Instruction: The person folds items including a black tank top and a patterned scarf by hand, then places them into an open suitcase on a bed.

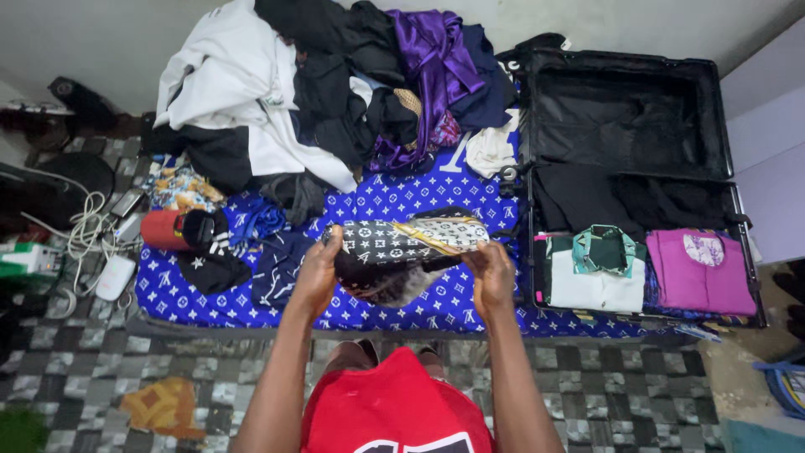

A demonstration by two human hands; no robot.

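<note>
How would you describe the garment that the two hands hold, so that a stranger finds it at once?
Start at the blue patterned mattress beside the open black suitcase. Above its near edge, the left hand and right hand hold a folded cloth. Unlike the plain clothes piled behind, it is black and white with small repeated symbols and a gold stripe.

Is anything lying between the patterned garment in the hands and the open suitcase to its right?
Nothing visible. The patterned garment is held by the left hand and right hand above the blue sheet; the suitcase starts just right of it, with only bare sheet between.
</note>
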